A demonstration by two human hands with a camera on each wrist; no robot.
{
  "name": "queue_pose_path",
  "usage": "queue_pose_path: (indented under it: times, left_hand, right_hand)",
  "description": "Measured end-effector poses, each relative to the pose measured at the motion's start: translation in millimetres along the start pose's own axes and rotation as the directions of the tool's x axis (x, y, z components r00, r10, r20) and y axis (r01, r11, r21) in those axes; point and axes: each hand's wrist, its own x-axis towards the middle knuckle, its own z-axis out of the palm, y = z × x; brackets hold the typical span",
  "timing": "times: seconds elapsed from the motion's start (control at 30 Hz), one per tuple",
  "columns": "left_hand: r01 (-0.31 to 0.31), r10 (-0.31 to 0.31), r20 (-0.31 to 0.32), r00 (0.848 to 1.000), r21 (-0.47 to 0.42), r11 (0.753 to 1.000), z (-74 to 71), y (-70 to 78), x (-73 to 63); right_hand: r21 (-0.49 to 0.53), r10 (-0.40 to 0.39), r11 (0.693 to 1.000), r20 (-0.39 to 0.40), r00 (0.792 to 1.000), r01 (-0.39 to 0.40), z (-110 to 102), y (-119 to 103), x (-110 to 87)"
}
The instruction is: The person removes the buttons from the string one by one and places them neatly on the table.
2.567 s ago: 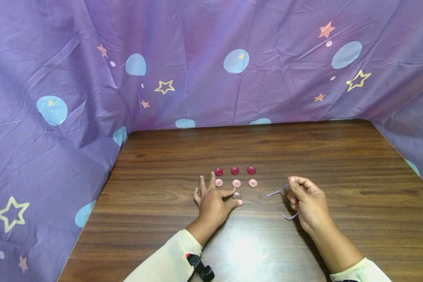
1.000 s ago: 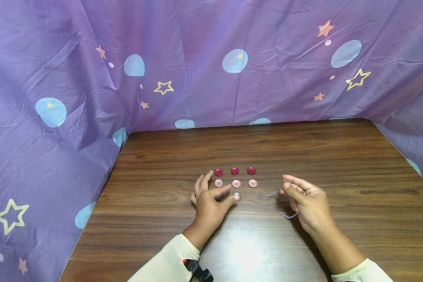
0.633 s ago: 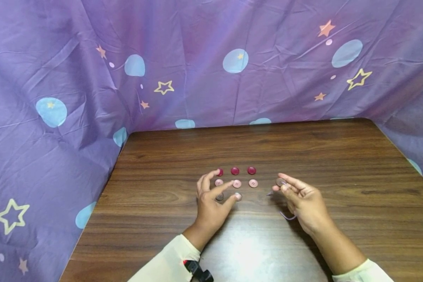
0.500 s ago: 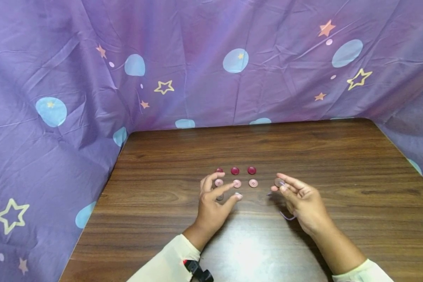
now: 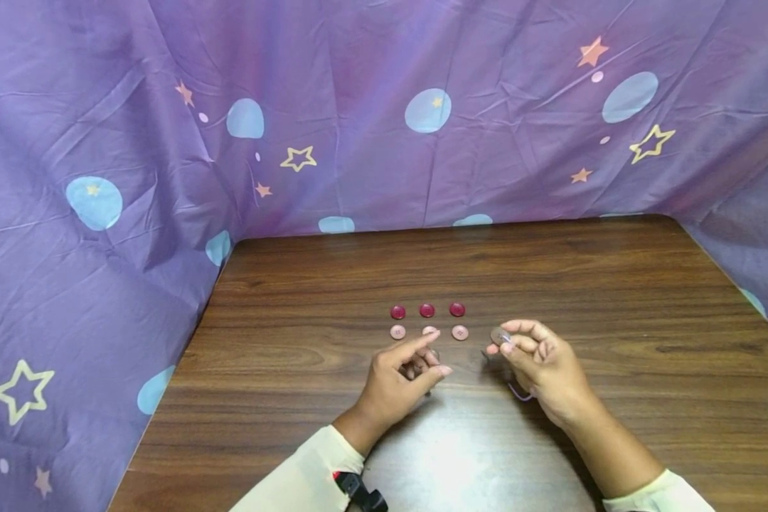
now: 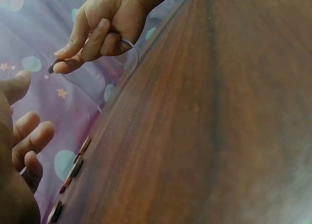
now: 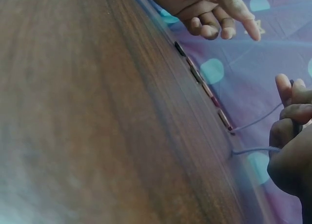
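Observation:
My right hand (image 5: pixel 553 373) pinches a brown button (image 5: pixel 500 336) between thumb and fingertips, raised over the table. A thin purple string (image 5: pixel 520 392) runs from that hand, its loose end hanging by the palm; the left wrist view shows this button edge-on. To its left hovers my left hand (image 5: pixel 393 377), holding nothing, thumb and index finger apart and the other fingers loosely bent. Beneath it a greyish-brown button (image 5: pixel 436 354) peeks out, mostly hidden. The index fingertip overlaps the middle pink button (image 5: pixel 428 329).
Behind the left hand lie two rows of buttons on the wooden table (image 5: pixel 307 284): three dark red, with one red button (image 5: pixel 427 310) in the middle, and three pink, with a pink button (image 5: pixel 460 333) at the right. A purple patterned cloth (image 5: pixel 358 107) hangs around the table.
My left thumb has come off the greyish-brown button; that hand has lifted and its outer fingers have curled in. The brown button has come into view in my right fingertips and shifted left.

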Motion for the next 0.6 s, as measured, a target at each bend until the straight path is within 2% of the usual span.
queue_pose_path:
  times: [0.1, 0.2, 0.33, 0.6]
  left_hand:
    - [0.062, -0.062, 0.038, 0.997, -0.017, 0.998, -0.3, 1.1, -1.1]
    - [0.096, -0.095, 0.057, 0.994, -0.015, 0.995, -0.5, 2.4, -1.0]
    - [0.107, -0.106, 0.067, 0.992, -0.018, 0.994, 0.1, 3.3, -0.5]
    - [0.121, -0.118, 0.080, 0.990, -0.032, 0.992, 4.3, 7.4, -1.8]
  right_hand:
    - [-0.013, -0.013, 1.000, -0.002, 1.000, 0.013, 0, 0, -0.7]
    - [-0.030, -0.037, 0.999, -0.013, 0.999, 0.036, 2, 0, -2.0]
    - [-0.067, -0.046, 0.997, -0.029, 0.998, 0.044, 5, -1, -4.3]
    - [-0.196, -0.007, 0.981, -0.028, 1.000, 0.002, 11, -1, -7.5]
